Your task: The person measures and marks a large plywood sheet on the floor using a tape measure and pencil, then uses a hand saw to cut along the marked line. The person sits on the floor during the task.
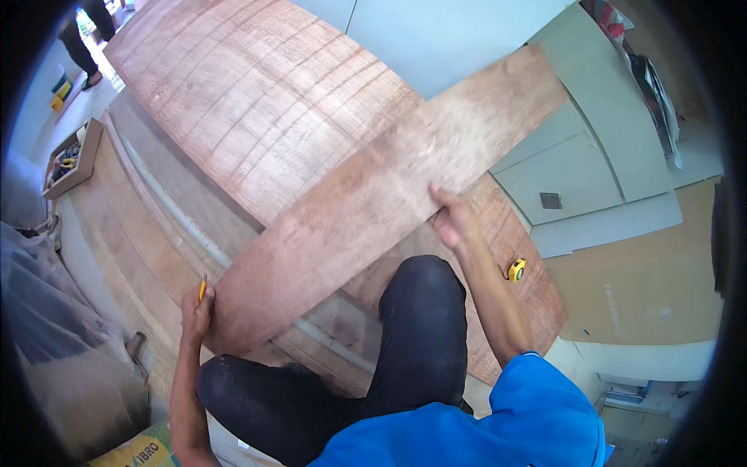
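A long, narrow reddish plywood board [358,194] slants across my view from lower left to upper right, over a larger plywood sheet [233,93] marked with many lines. My left hand [194,311] grips the board's lower-left end, with a yellow pencil [202,289] held upright in the same fingers. My right hand [455,218] holds the board's near long edge, thumb on top, fingers mostly hidden underneath. A yellow tape measure [516,269] lies on the plywood just right of my right forearm.
A wooden box of tools [71,159] sits at the left, above plastic sheeting [54,319]. Another person's legs [78,50] show at top left. Pale panels [560,171] and a brown board [630,280] are on the right. My bent knees [420,288] are beneath the board's near edge.
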`<state>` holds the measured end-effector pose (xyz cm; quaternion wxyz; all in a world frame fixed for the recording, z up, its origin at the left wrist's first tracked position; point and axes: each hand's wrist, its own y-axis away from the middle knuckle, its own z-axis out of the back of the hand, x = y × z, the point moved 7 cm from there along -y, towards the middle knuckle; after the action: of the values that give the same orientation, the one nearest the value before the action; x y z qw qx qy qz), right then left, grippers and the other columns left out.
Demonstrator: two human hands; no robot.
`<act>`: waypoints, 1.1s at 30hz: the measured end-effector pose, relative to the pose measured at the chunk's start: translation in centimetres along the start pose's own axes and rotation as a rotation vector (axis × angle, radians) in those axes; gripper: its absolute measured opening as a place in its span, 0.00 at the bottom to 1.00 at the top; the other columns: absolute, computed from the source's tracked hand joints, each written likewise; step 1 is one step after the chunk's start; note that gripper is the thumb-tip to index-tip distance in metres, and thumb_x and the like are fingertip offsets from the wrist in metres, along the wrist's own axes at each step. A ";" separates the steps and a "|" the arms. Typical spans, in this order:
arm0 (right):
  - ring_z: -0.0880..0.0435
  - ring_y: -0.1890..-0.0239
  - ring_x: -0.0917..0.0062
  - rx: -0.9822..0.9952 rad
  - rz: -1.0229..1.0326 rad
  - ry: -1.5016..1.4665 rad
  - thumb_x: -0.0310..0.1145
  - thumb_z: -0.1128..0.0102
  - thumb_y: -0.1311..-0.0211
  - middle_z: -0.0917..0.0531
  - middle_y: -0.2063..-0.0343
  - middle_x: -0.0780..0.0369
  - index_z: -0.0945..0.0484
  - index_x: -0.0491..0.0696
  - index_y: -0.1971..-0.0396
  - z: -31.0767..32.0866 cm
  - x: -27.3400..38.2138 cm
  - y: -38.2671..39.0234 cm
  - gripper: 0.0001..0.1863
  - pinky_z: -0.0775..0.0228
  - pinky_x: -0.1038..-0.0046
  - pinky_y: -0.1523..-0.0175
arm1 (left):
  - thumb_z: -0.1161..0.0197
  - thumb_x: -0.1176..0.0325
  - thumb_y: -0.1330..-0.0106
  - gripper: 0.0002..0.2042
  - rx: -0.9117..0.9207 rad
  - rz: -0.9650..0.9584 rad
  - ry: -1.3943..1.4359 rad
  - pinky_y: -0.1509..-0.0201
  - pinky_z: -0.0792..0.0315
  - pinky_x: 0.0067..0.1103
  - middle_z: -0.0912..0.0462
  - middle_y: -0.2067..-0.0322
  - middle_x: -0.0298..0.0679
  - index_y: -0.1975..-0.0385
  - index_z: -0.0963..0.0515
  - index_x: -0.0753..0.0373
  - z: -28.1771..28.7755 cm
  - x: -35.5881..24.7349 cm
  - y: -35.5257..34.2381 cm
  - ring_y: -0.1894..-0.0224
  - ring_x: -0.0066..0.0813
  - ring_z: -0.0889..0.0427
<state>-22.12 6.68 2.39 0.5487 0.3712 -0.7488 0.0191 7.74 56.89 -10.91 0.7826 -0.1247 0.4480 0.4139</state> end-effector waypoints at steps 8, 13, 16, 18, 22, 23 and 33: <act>0.15 0.46 0.65 0.199 -0.628 0.614 0.59 0.37 0.29 0.16 0.47 0.48 0.30 0.36 0.34 4.8 -7.9 0.2 0.41 0.22 0.59 0.41 | 0.39 0.52 0.26 0.22 -0.140 0.186 0.301 0.70 0.39 0.29 0.36 0.80 0.36 0.71 0.25 0.68 -1.8 7.7 8.5 0.72 0.24 0.36; 0.11 0.58 0.66 0.281 -0.760 0.749 0.62 0.42 0.27 0.13 0.54 0.49 0.25 0.32 0.43 5.4 -10.4 0.2 0.41 0.16 0.67 0.55 | 0.39 0.49 0.26 0.23 -0.125 0.189 0.147 0.70 0.38 0.28 0.33 0.80 0.37 0.69 0.23 0.68 0.2 9.1 10.2 0.74 0.26 0.35; 0.11 0.60 0.68 0.435 -0.755 0.833 0.62 0.42 0.27 0.12 0.55 0.51 0.22 0.33 0.46 5.3 -11.8 0.2 0.38 0.18 0.70 0.54 | 0.40 0.48 0.26 0.23 -0.092 0.218 0.085 0.70 0.37 0.30 0.32 0.81 0.39 0.68 0.22 0.67 0.7 10.9 10.8 0.75 0.29 0.33; 0.11 0.61 0.70 0.518 -0.701 0.881 0.60 0.42 0.27 0.11 0.57 0.53 0.18 0.37 0.50 4.7 -12.0 -0.1 0.35 0.18 0.70 0.54 | 0.40 0.49 0.26 0.23 -0.089 0.241 0.062 0.70 0.37 0.30 0.32 0.81 0.40 0.68 0.22 0.67 1.1 12.1 11.5 0.76 0.29 0.33; 0.11 0.64 0.72 0.348 -0.374 1.328 0.55 0.37 0.28 0.10 0.63 0.58 0.13 0.44 0.57 4.2 -6.7 -3.0 0.25 0.18 0.69 0.55 | 0.40 0.50 0.25 0.21 -0.065 0.282 0.070 0.68 0.35 0.28 0.30 0.81 0.40 0.66 0.21 0.67 0.7 15.5 13.9 0.75 0.29 0.31; 0.11 0.64 0.72 0.194 -0.194 1.416 0.53 0.35 0.29 0.10 0.66 0.59 0.12 0.45 0.59 4.6 -4.2 -4.3 0.23 0.18 0.68 0.55 | 0.40 0.51 0.25 0.21 -0.077 0.276 0.044 0.68 0.34 0.28 0.29 0.80 0.39 0.65 0.20 0.67 1.0 15.6 14.4 0.75 0.28 0.31; 0.58 0.18 0.47 -0.104 0.448 1.417 0.60 0.20 0.50 0.62 0.22 0.37 0.42 0.43 0.23 4.5 2.6 -13.1 0.61 0.52 0.56 0.19 | 0.39 0.55 0.27 0.19 -0.072 0.333 0.131 0.66 0.33 0.27 0.28 0.79 0.32 0.65 0.20 0.70 2.4 12.5 14.9 0.73 0.24 0.30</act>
<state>-18.47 -6.16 -2.18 0.9000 0.0820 -0.2734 0.3296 1.04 74.28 -16.99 0.6675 -0.1035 0.4973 0.5444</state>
